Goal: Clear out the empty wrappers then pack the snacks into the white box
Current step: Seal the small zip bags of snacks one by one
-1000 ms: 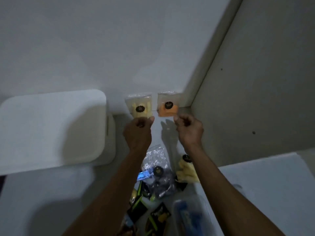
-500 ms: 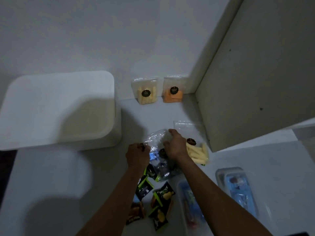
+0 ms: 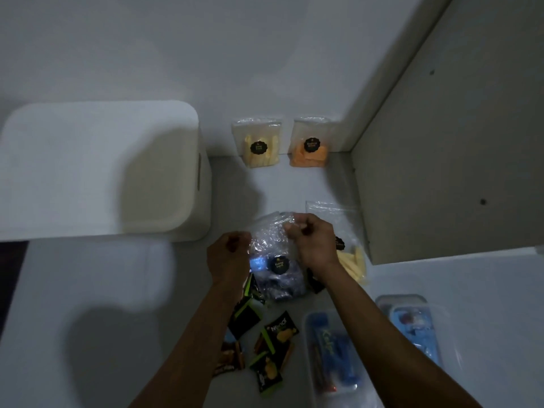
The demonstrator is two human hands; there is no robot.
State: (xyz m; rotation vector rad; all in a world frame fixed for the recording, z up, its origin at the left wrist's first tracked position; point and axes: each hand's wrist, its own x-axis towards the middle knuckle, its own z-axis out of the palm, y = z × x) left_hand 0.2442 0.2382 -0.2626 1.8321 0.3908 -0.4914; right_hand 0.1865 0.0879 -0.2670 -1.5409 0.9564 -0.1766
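both hands, left hand [image 3: 228, 254] & right hand [image 3: 312, 240], pinch the clear crinkly bag [image 3: 276, 260] mid-counter. white box [image 3: 103, 169] sits lid-on by the left edge, nothing packed afaict. 2 snack bags [image 3: 260, 147] stand at the back wall, small packs [image 3: 265, 348] near the front edge.

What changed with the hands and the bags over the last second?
Both hands drew back from the two pouches standing against the wall, the yellow-stick pouch and the orange-snack pouch, which they let go. The left hand and right hand now pinch the top of the clear bag with dark contents nearer the person. The white box, small black wrappers and plastic containers stayed put.
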